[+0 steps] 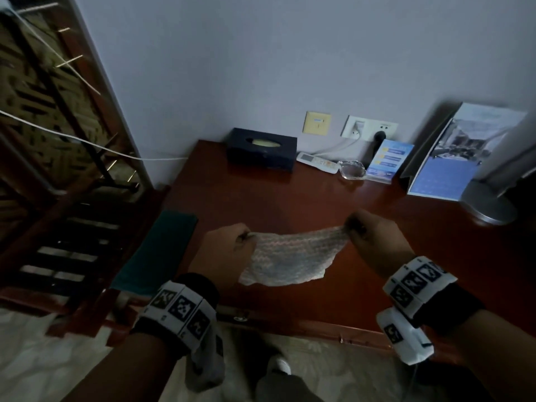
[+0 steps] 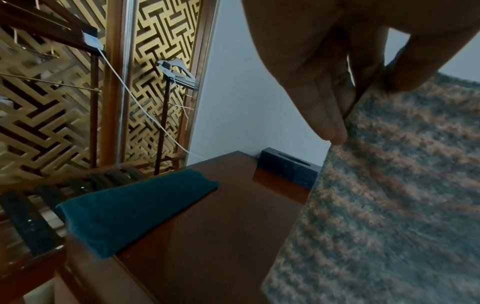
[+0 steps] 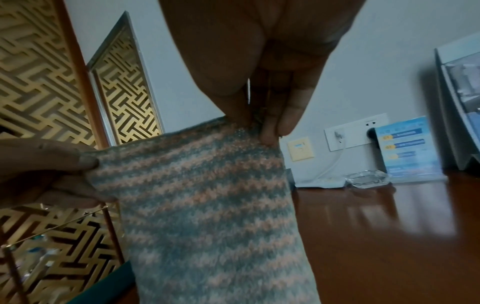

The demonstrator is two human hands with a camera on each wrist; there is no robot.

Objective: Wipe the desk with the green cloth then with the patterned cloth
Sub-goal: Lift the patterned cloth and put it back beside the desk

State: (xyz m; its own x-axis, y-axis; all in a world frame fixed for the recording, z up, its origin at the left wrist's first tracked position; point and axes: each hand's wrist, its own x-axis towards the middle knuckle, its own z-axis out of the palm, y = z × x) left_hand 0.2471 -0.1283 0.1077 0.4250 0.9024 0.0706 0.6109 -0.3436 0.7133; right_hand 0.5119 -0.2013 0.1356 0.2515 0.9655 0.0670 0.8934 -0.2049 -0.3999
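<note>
Right hand (image 1: 374, 242) thumb and fingertips (image 3: 270, 135) pinch together on one top corner of the pink-and-grey striped knit patterned cloth (image 1: 293, 256); left hand (image 1: 223, 250) fingers (image 2: 330, 127) and thumb clamp the opposite top corner. Cloth is stretched between both hands, hanging just above the glossy reddish-brown wooden desk (image 1: 290, 195); whether its lower edge touches the top I can't tell. Folded dark green cloth (image 1: 159, 250) lies on the desk's left edge, well apart from both hands, so the green pass looks done and the patterned one is about to start. Along the back wall: dark blue tissue box (image 1: 261, 149), white remote control (image 1: 316, 163), clear glass ashtray (image 1: 351, 169), small blue standing card (image 1: 388, 161), leaning blue-and-white brochure (image 1: 458, 158), grey metal lamp base (image 1: 490, 204). Risks: corner pinches are thin, so a slip drops the cloth bunched; a wide stroke toward the back could knock the ashtray or card; a leftward sweep could push the green cloth off the edge.
</note>
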